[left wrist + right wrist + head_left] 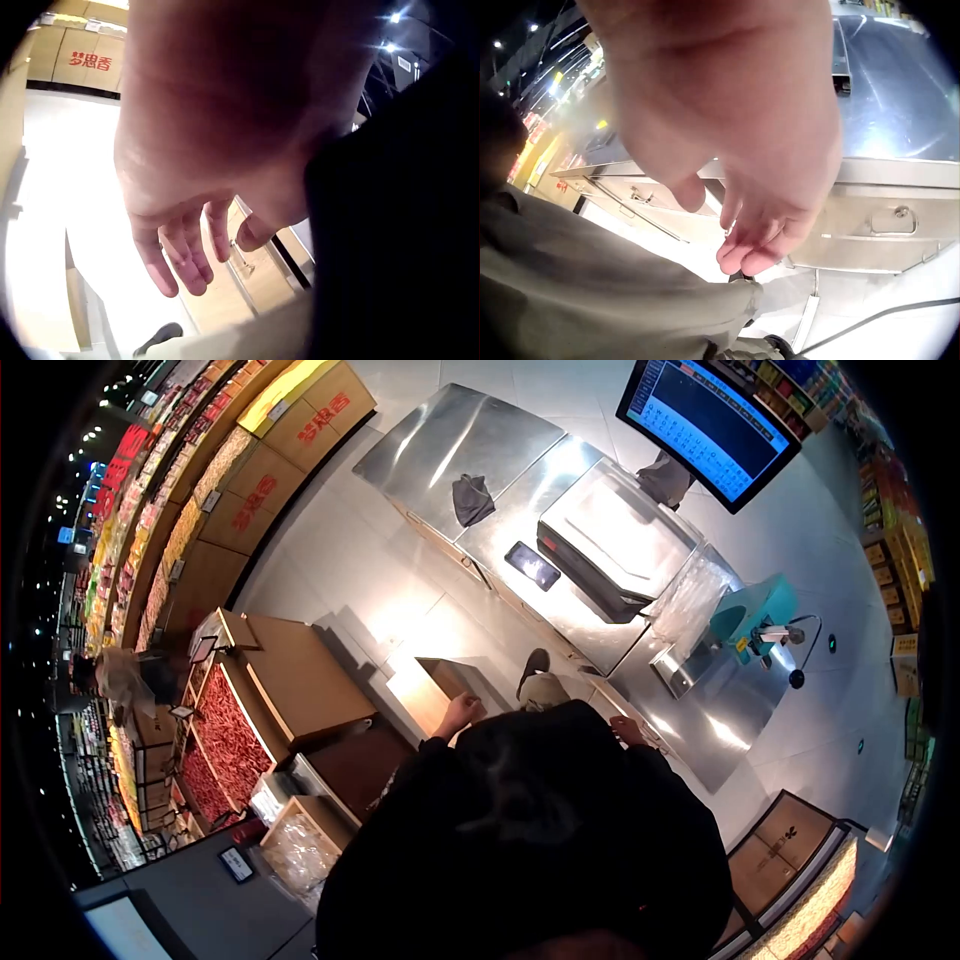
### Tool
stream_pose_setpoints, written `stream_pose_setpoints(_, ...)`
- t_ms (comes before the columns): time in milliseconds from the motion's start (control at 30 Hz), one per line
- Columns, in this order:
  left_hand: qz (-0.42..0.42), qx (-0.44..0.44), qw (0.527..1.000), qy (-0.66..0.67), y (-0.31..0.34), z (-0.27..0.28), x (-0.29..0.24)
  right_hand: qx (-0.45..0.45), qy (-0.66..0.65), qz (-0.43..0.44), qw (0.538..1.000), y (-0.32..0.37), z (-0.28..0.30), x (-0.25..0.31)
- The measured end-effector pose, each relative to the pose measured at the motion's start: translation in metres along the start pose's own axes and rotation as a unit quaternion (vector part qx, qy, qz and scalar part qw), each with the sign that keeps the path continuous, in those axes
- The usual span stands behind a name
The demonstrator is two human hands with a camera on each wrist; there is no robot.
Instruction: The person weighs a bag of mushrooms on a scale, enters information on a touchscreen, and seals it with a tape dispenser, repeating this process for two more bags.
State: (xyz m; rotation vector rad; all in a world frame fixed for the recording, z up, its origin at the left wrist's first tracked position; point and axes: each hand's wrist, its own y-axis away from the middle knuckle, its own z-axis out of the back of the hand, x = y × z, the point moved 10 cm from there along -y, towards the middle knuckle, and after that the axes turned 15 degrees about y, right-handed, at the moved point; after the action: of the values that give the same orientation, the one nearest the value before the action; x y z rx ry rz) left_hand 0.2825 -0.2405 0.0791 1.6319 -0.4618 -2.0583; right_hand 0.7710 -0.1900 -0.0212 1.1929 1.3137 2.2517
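Observation:
The person's left hand (462, 714) hangs at their side, its fingers loosely bent around nothing. In the left wrist view the same hand (202, 187) shows thumb and fingers apart, with a shoe (161, 335) below. The right hand (627, 731) hangs by the steel counter (735, 735) and holds nothing. In the right wrist view, that hand (735, 150) has loosely curled fingers in front of the counter's drawers (889, 217). A phone (532, 565) and a dark grey cloth (472, 499) lie on the counter, away from both hands.
A lit screen (710, 430) stands behind a bulky white-topped unit (625, 525). Clear plastic (695, 595) and a teal device (755, 615) are farther right. To the left, a cardboard-coloured box stand (305, 675) adjoins bins of red goods (230, 730). Shelves (270, 490) line the far left.

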Motion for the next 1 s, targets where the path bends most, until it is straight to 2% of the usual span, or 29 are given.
stream_pose_setpoints(33,0.042,0.004,0.999,0.019,-0.006,0.012,0.009,-0.001,-0.008,-0.007,1.000,-0.008,-0.004,0.004)
stream_pose_setpoints(67,0.050,0.009,0.999,0.008,-0.010,0.023,0.014,-0.002,-0.022,-0.014,1.000,-0.016,-0.013,0.009)
stream_pose_setpoints(133,0.040,-0.023,0.995,-0.093,-0.029,0.060,0.018,0.001,-0.033,0.005,0.999,-0.030,-0.031,0.034)
stream_pose_setpoints(167,0.070,-0.025,0.993,-0.092,-0.039,0.078,0.037,0.009,-0.027,0.018,0.999,-0.036,-0.042,0.048)
stream_pose_setpoints(200,0.136,-0.018,0.989,-0.060,-0.053,0.095,0.075,0.016,-0.016,0.030,0.999,-0.040,-0.048,0.063)
stream_pose_setpoints(267,0.187,-0.021,0.982,-0.005,-0.060,0.118,0.067,0.003,-0.020,0.045,0.999,-0.030,-0.052,0.109)
stream_pose_setpoints(333,0.199,-0.041,0.978,-0.045,-0.084,0.139,0.055,-0.012,-0.073,0.053,0.996,-0.034,-0.060,0.131)
stream_pose_setpoints(400,0.210,-0.022,0.969,-0.125,-0.112,0.146,0.031,-0.032,-0.128,0.061,0.989,-0.036,-0.069,0.143)
stream_pose_setpoints(433,0.236,0.056,0.960,-0.139,-0.129,0.139,0.029,-0.035,-0.127,0.031,0.991,-0.037,-0.077,0.142)
stream_pose_setpoints(467,0.233,0.074,0.958,-0.150,-0.143,0.134,0.010,-0.038,-0.128,0.001,0.991,-0.037,-0.085,0.142)
stream_pose_setpoints(533,0.079,0.161,0.958,-0.223,-0.166,0.113,-0.061,-0.051,-0.161,-0.030,0.985,-0.037,-0.112,0.137)
stream_pose_setpoints(567,0.132,0.199,0.921,-0.308,-0.201,0.122,-0.011,-0.057,-0.127,0.006,0.990,-0.045,-0.129,0.140)
stream_pose_setpoints(600,0.124,0.220,0.912,-0.323,-0.219,0.129,-0.015,-0.064,-0.091,0.040,0.993,-0.053,-0.148,0.141)
stream_pose_setpoints(633,0.098,0.296,0.888,-0.337,-0.233,0.124,-0.023,-0.098,-0.047,0.096,0.989,-0.051,-0.165,0.147)
stream_pose_setpoints(667,0.070,0.367,0.861,-0.345,-0.247,0.115,-0.033,-0.075,-0.144,0.010,0.987,-0.027,-0.181,0.163)
stream_pose_setpoints(700,0.211,0.365,0.860,-0.287,-0.242,0.121,-0.059,-0.117,-0.113,-0.006,0.987,-0.022,-0.195,0.172)
stream_pose_setpoints(733,0.206,0.377,0.855,-0.292,-0.261,0.124,-0.062,-0.157,-0.079,-0.023,0.984,-0.021,-0.208,0.177)
stream_pose_setpoints(800,-0.087,0.359,0.847,-0.382,-0.295,0.122,-0.094,-0.223,-0.063,-0.030,0.972,-0.012,-0.239,0.179)
stream_pose_setpoints(867,-0.148,0.341,0.849,-0.376,-0.309,0.128,-0.115,-0.238,-0.076,-0.058,0.967,-0.005,-0.266,0.174)
stream_pose_setpoints(933,-0.161,0.354,0.836,-0.388,-0.319,0.130,-0.122,-0.223,-0.127,-0.117,0.959,-0.001,-0.290,0.150)
stream_pose_setpoints(1000,-0.178,0.364,0.831,-0.382,-0.325,0.133,-0.116,-0.226,-0.078,-0.145,0.960,-0.002,-0.300,0.136)
